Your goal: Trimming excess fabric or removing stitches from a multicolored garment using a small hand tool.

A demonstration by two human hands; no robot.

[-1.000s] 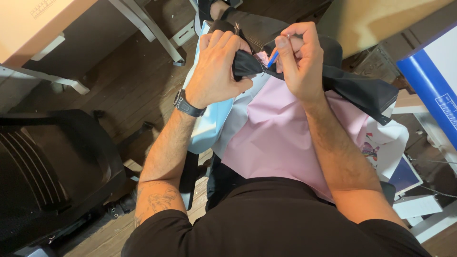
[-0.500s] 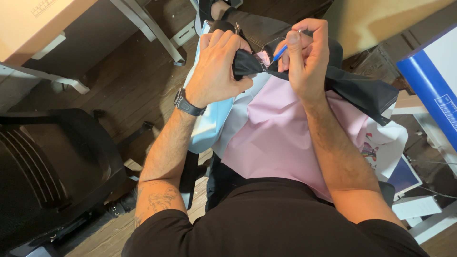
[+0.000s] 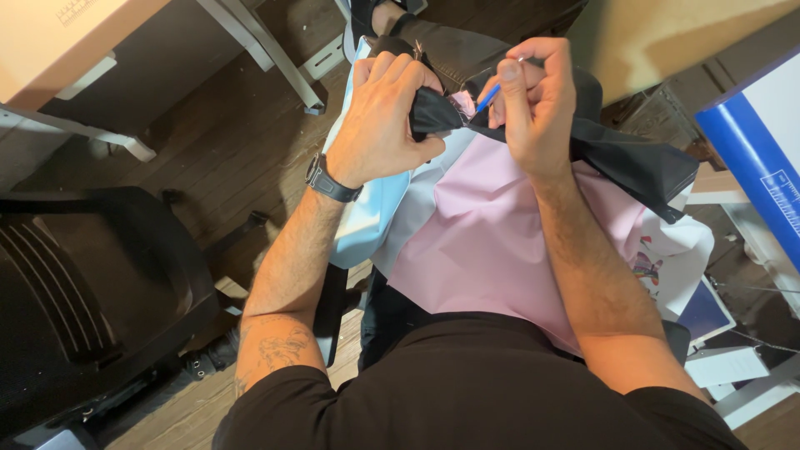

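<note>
Left hand (image 3: 385, 117) clenched on bunched black fabric (image 3: 435, 112) over the lap; right hand (image 3: 533, 96) pinching a thin blue tool (image 3: 488, 97) at the fold. Best kept taut, tool worked in small strokes, clear of pink cloth (image 3: 492, 242).

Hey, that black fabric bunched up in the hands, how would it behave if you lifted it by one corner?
Probably floppy: the black fabric crumples into a tight wad in the left hand and sags in folds over the pink fabric. It looks thin and light for its size. Its faint sheen hints it may be somewhat slippery, which might explain the right hand pinching close.
</note>
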